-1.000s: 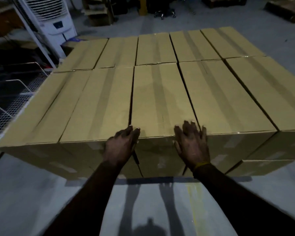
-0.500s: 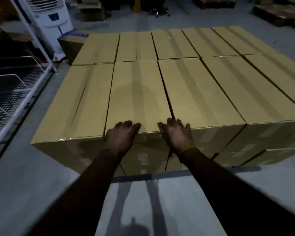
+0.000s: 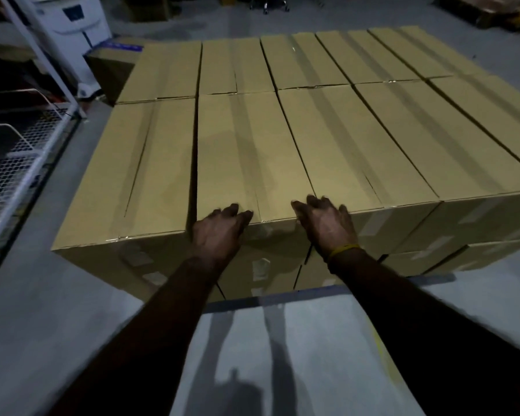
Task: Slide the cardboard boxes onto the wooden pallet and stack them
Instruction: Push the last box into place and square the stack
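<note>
Tan cardboard boxes are packed in two rows, stacked at least two high, and they hide whatever they stand on. My left hand (image 3: 219, 232) and my right hand (image 3: 327, 226) rest on the near top edge of the second box from the left (image 3: 246, 157). The fingers of both hands are spread and reach just over that edge onto the lid. My left hand sits at the box's left corner, beside the narrow gap to the leftmost box (image 3: 150, 163). At the box's right corner, my right hand wears a yellow band on its wrist.
A white wire-mesh rack (image 3: 21, 151) runs along the left, with a strip of grey floor between it and the stack. A white cooling unit (image 3: 72, 28) and a dark carton (image 3: 111, 64) stand at the back left. Pallets (image 3: 493, 10) lie far right.
My hands have shifted left along the near edge, from the middle box to the second box from the left. The view has swung left and closer.
</note>
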Demonstrator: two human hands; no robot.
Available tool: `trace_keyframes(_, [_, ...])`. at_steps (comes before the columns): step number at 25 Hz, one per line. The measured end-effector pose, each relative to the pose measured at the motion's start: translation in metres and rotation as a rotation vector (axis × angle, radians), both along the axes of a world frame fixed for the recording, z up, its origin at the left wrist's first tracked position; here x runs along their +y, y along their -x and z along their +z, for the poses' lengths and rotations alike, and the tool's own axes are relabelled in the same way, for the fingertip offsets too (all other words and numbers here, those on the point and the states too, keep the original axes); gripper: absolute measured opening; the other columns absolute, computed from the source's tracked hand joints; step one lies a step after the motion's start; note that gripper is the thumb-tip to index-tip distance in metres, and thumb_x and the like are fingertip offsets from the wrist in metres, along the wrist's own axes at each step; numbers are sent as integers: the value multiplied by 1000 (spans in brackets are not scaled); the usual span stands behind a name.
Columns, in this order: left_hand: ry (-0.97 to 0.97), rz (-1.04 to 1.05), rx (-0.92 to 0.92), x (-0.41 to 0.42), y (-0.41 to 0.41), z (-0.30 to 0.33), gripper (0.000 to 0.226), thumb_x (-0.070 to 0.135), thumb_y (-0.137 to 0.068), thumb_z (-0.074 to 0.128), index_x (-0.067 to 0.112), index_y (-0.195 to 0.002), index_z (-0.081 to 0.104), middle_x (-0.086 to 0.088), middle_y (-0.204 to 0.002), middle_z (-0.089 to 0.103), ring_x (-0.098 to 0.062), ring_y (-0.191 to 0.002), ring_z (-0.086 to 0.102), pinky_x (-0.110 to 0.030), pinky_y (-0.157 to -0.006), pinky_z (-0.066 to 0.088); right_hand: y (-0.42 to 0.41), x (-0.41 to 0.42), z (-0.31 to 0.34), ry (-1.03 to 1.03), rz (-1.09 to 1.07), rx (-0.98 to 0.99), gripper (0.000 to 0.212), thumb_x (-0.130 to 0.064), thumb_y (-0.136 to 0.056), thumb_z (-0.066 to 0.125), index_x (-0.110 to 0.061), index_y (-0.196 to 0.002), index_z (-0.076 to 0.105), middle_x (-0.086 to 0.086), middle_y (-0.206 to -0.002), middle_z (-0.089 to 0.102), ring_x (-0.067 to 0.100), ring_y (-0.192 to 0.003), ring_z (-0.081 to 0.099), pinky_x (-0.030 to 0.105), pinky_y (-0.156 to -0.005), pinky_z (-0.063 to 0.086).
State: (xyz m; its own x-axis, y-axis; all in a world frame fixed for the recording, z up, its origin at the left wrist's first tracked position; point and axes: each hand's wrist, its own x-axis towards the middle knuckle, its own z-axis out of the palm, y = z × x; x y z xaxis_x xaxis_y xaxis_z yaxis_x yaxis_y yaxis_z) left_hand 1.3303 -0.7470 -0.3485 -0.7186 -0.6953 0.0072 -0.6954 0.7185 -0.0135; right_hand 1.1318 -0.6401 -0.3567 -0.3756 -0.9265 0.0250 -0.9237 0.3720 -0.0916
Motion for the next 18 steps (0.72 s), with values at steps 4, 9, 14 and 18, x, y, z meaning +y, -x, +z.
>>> trace_keyframes(4, [-11,-77,109,-11,-28,-2,50,25,-96,58,33,-144,44,-1,-151,42,-22,-125,53,-39,-90,54,-29,-4,1,12,-41,99,48,-36,-95,53,-26,-141,41,12,-142,43,33,-135,35,57,-110,31])
trace_keyframes(9, [56,13,86,-36,-100,-9,60,30,-90,68,29,-145,46,-8,-154,40,-32,-139,40,-51,-105,42,-114,-50,10,33,262,-67,68,-46,-96,52,-27,-154,22,9,-161,17,30,-150,11,52,-120,9])
trace_keyframes(14, [55,363,-28,-64,-176,-19,76,40,-90,65,44,-153,23,-7,-159,29,-51,-134,34,-66,-99,40,-167,-90,2,-116,288,-139,68,-53,-97,47,-38,-154,13,-2,-165,-1,37,-150,-5,71,-111,-1])
trace_keyframes(18, [0,329,45,-79,-191,-28,60,19,-99,50,45,-149,31,-11,-155,35,-59,-127,36,-66,-89,47,-183,-93,-12,-28,222,-87,57,-47,-101,42,-34,-153,21,-2,-163,9,42,-149,1,76,-108,0])
